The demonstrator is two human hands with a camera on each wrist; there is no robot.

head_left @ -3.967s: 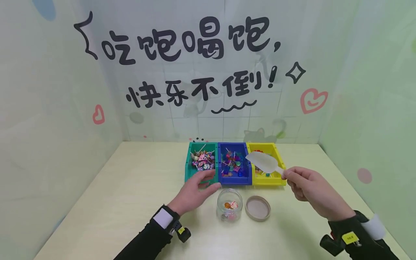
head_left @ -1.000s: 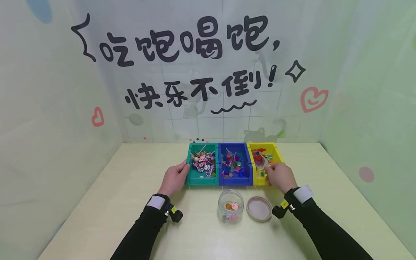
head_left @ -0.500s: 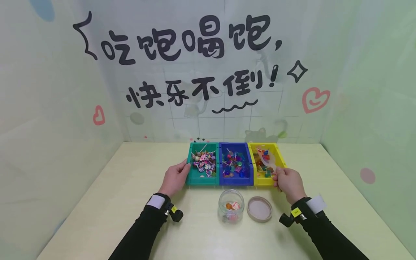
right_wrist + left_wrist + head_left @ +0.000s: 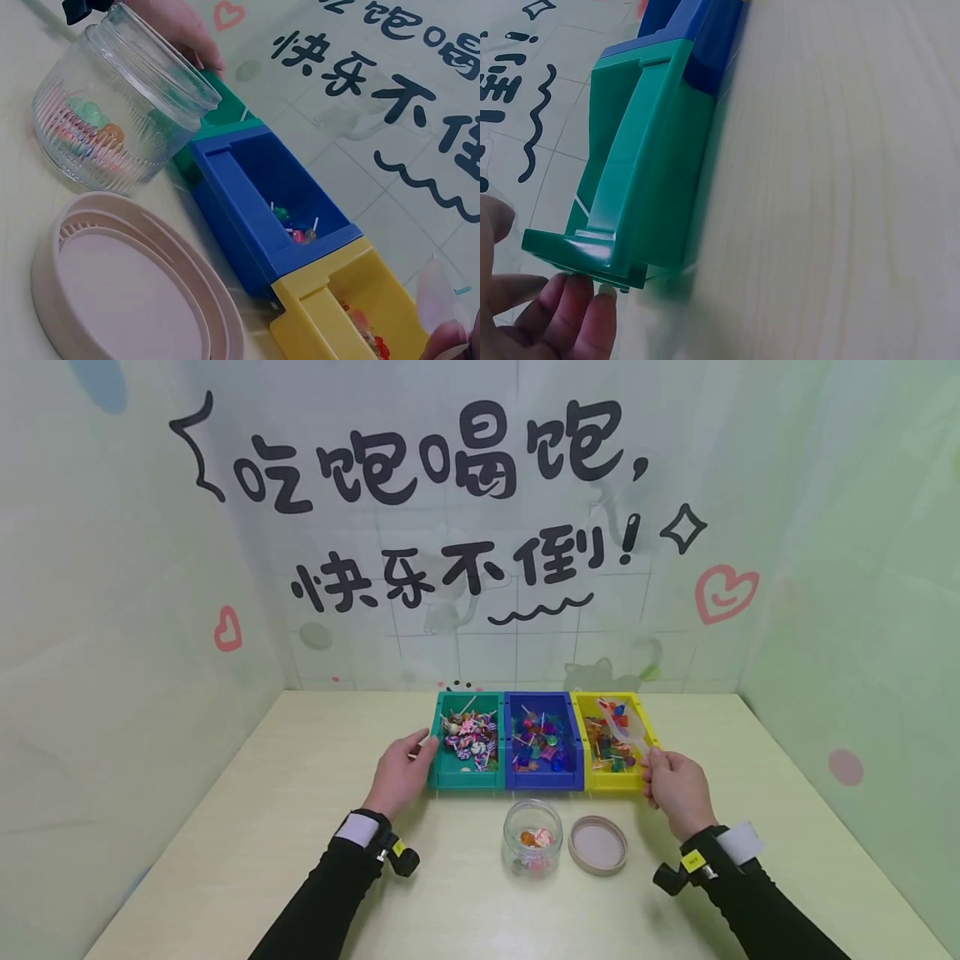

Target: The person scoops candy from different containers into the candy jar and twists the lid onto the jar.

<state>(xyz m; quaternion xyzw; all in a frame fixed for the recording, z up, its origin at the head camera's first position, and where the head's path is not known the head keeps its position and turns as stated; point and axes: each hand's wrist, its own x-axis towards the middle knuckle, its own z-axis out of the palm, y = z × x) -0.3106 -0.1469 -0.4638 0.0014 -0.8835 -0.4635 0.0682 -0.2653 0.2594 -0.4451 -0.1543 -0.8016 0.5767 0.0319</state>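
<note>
Okay, my left hand (image 4: 397, 774) touching the green bin (image 4: 467, 781), clasped or not I can't tell, right hand (image 4: 680, 793) pinching the scoop (image 4: 634, 728) at its near end, over the yellow bin (image 4: 609, 783), long axis slanting away leftward, broad end farthest, pale, translucent, bright candies (image 4: 620, 719) against it.

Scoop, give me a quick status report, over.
Right hand holds scoop at yellow bin. Left hand touches green bin. Jar uncovered, lid beside it. Nothing seems in the way.
</note>
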